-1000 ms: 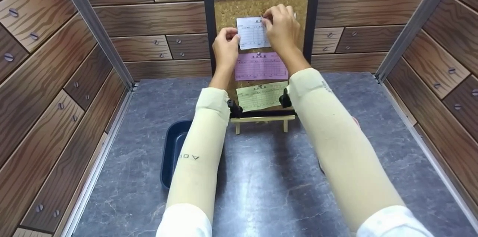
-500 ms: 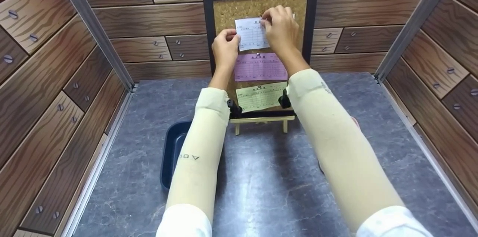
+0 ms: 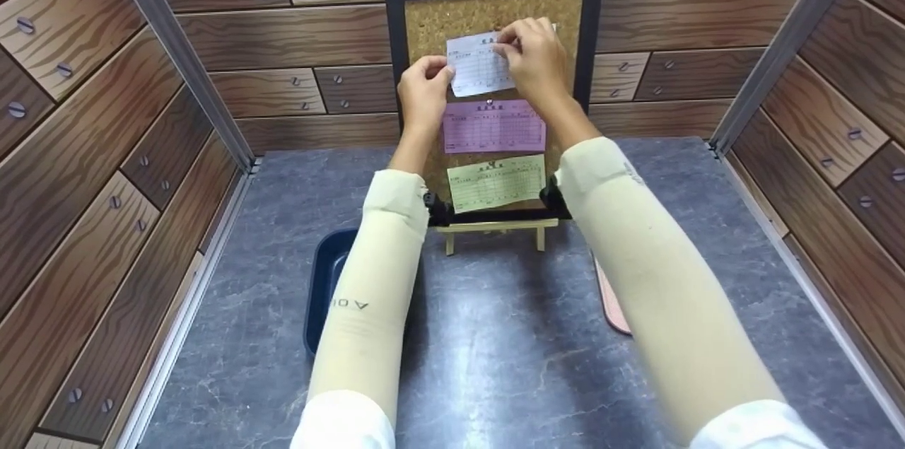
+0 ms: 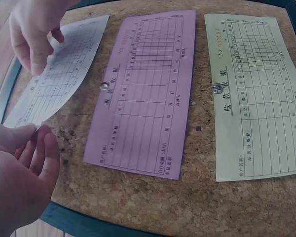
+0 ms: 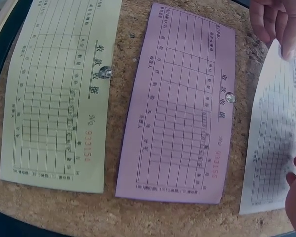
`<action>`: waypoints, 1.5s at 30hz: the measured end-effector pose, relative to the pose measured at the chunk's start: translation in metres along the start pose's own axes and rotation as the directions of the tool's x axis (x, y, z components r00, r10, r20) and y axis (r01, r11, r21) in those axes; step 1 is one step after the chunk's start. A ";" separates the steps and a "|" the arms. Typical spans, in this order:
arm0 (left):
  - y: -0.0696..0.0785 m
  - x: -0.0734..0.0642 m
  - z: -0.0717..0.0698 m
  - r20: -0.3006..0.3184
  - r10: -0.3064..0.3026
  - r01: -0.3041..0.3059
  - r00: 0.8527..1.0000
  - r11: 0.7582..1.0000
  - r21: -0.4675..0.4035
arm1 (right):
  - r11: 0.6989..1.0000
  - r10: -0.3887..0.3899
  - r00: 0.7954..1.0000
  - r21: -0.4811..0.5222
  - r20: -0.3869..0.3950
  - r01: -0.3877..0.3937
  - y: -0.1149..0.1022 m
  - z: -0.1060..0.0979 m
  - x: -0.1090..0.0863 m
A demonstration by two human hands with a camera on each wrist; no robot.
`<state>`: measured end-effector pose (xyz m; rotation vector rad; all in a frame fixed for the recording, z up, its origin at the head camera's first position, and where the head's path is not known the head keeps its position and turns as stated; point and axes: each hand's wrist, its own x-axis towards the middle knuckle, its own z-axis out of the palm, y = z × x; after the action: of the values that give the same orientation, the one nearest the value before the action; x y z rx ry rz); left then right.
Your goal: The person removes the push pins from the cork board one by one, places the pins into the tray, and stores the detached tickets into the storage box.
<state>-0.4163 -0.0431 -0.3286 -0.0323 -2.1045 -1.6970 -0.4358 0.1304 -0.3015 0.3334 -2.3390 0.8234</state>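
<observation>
Against the upper cork board (image 3: 488, 10), a white receipt slip (image 3: 474, 71) leans slightly, its right end higher; its lower edge curves away from the cork in the left wrist view. Finger and thumb of my left hand (image 3: 423, 92) pinch its left edge. My right hand (image 3: 541, 67) is at the slip's top middle, fingers bent and covering its upper right part; I cannot tell whether anything is between those fingertips. Below hang a purple receipt (image 3: 495, 127) and a green receipt (image 3: 497, 184), each fixed by a clear pushpin (image 5: 230, 98) at its top middle.
The black-framed board stands on a small wooden easel (image 3: 497, 225) against the wood-patterned back wall (image 3: 304, 92). A dark blue tray (image 3: 311, 322) is partly behind my left sleeve. A pink flat object (image 3: 614, 304) shows beside my right forearm on the grey table (image 3: 495, 378).
The white slip has tilted, its left end slightly lower. My right hand has come down a little and its forearm has shifted right, uncovering more of the pink object. The left forearm has moved slightly left.
</observation>
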 end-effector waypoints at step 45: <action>-0.071 -0.143 -0.119 0.014 -0.123 0.114 0.992 0.866 -0.487 | 0.896 0.168 0.981 0.429 -0.097 -0.111 0.104 -0.071 -0.204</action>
<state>-0.2696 -0.1370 -0.4251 -0.0392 -1.6380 -2.2551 -0.2890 0.2616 -0.4379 0.2805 -2.0638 1.3869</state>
